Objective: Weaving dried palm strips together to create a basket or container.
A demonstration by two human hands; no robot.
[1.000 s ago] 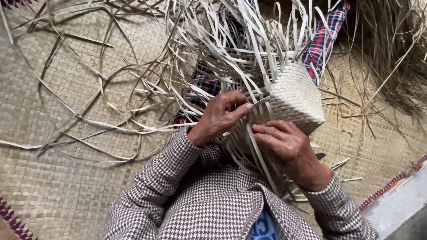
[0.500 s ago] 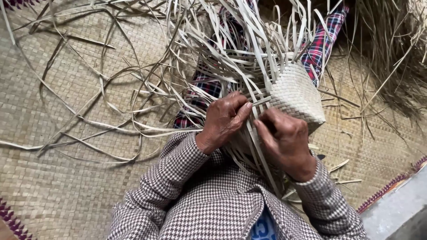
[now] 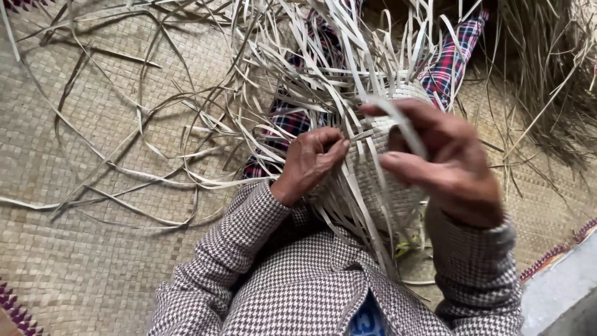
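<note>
Fingers (image 3: 333,149) of my left hand (image 3: 311,162) are curling tight, pinching a pale flat strip (image 3: 364,134) against the side of the half-woven basket (image 3: 379,180), which is sitting in my lap between both hands and is touching each of them. My right hand (image 3: 441,162) is hovering raised nearer the camera, in front of the basket, and is looking a little blurred; its thumb and forefinger are closing narrowly on another strip (image 3: 401,124) that is looping up over the knuckles. Loose strip ends (image 3: 323,62) are fanning out from the basket's top in every direction, crossing over my checked red and blue trouser legs (image 3: 448,68). I am wearing houndstooth sleeves (image 3: 249,218), and both forearms are angling inward toward the basket. A woven mat (image 3: 93,124) is lying underneath, with more stray strips (image 3: 137,186) trailing across it to the left, and a heap of dry fibres (image 3: 547,81) is resting at upper right, well apart from my hands.
</note>
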